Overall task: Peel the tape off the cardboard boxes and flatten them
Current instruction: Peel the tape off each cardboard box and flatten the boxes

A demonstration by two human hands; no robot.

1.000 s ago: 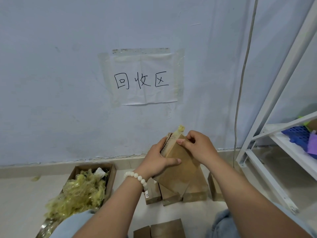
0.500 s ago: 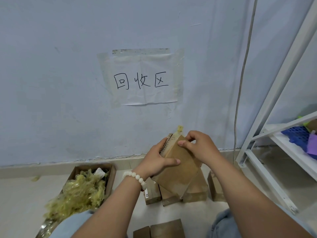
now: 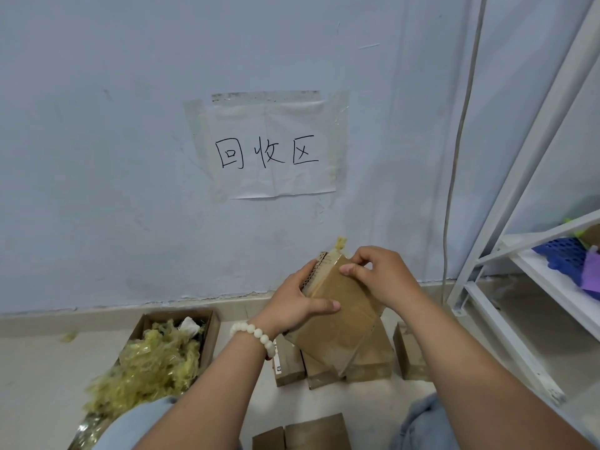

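On the floor point(image 3: 35, 368) by the wall point(image 3: 97, 157), the left hand point(image 3: 297, 306) grips a box point(image 3: 344, 323); the right hand point(image 3: 380, 277) pinches its top, far side hidden.

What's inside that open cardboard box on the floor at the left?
Crumpled yellowish tape fills the open box, a white scrap on top. Its bottom is covered.
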